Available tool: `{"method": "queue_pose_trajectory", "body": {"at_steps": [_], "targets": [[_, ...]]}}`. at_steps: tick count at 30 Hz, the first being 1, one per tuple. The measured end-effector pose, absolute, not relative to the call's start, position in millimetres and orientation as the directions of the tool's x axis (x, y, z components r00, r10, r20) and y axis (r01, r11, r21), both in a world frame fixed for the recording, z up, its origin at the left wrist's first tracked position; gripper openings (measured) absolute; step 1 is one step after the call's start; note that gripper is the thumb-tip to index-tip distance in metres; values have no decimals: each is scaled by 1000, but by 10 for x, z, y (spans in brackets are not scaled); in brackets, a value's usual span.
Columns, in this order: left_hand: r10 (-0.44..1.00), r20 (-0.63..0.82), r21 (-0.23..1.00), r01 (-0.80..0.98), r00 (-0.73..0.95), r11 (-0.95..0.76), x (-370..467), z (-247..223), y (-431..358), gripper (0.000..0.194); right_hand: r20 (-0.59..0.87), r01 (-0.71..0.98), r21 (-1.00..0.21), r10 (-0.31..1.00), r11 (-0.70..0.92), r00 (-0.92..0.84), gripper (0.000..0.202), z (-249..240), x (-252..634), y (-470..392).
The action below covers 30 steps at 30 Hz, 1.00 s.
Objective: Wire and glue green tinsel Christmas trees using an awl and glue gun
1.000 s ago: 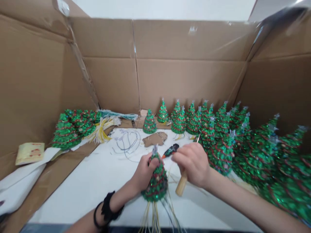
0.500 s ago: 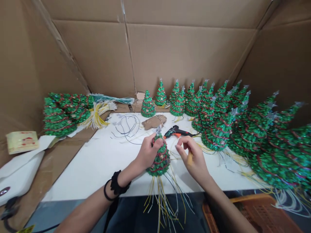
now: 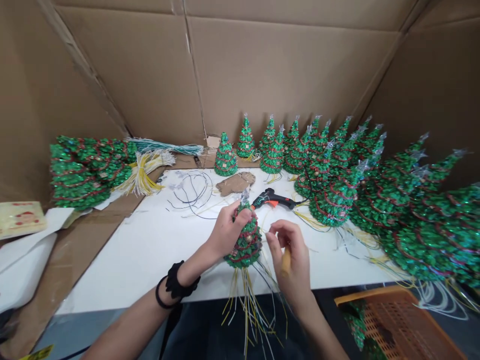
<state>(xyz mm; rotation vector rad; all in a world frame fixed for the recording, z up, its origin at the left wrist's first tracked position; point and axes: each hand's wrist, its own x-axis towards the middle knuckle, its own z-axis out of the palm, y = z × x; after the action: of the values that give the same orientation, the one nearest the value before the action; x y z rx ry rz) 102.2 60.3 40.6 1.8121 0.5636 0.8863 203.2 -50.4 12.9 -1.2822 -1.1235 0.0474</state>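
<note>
My left hand point(image 3: 225, 231) is closed around the upper part of a small green Christmas tree point(image 3: 249, 240), thumb across its front. The tree has red garland, a clear star at its tip, and white, yellow and dark wires point(image 3: 245, 305) hanging from its base over the table edge. Just right of it, my right hand point(image 3: 290, 255) is closed on a small tool with a yellow-tan handle point(image 3: 286, 262). Its working end is too thin to make out; the fingertips stay slightly apart from the tree. Behind the tree lies a black and orange glue gun point(image 3: 272, 199).
Many starred trees point(image 3: 333, 202) crowd the right side, and one starless tree point(image 3: 226, 156) stands at the back. Left are more trees point(image 3: 80, 175) and wire bundles point(image 3: 140, 177). A cardboard scrap point(image 3: 235, 184) and loose wires point(image 3: 192, 190) lie mid-table. An orange basket point(image 3: 401, 320) sits lower right.
My right hand has moved left, closer to the tree, and turned so the tool's handle shows more. My left hand keeps its hold. The view has shifted slightly.
</note>
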Motion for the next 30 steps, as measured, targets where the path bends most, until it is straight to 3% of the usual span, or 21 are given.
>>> {"method": "queue_pose_trajectory", "body": {"at_steps": [2, 6, 11, 15, 19, 30], "targets": [[716, 291, 930, -11, 635, -369, 1016, 422, 614, 56, 604, 556, -771, 632, 310, 485, 2, 100, 2014, -487], [661, 253, 955, -72, 707, -288, 1005, 428, 700, 58, 468, 435, -868, 688, 241, 554, 13, 73, 1986, -542], [573, 297, 955, -250, 764, -161, 992, 372, 862, 56, 514, 348, -854, 517, 387, 685, 39, 110, 1988, -703], [608, 294, 937, -347, 738, -34, 994, 381, 922, 59, 521, 297, -845, 557, 445, 646, 32, 206, 1977, -756], [657, 262, 923, -382, 707, 43, 1004, 425, 929, 60, 548, 273, -834, 669, 478, 501, 19, 282, 1912, -676], [678, 260, 926, -377, 687, 26, 990, 397, 916, 59, 606, 479, -774, 704, 414, 371, 22, 342, 1773, -532]]}}
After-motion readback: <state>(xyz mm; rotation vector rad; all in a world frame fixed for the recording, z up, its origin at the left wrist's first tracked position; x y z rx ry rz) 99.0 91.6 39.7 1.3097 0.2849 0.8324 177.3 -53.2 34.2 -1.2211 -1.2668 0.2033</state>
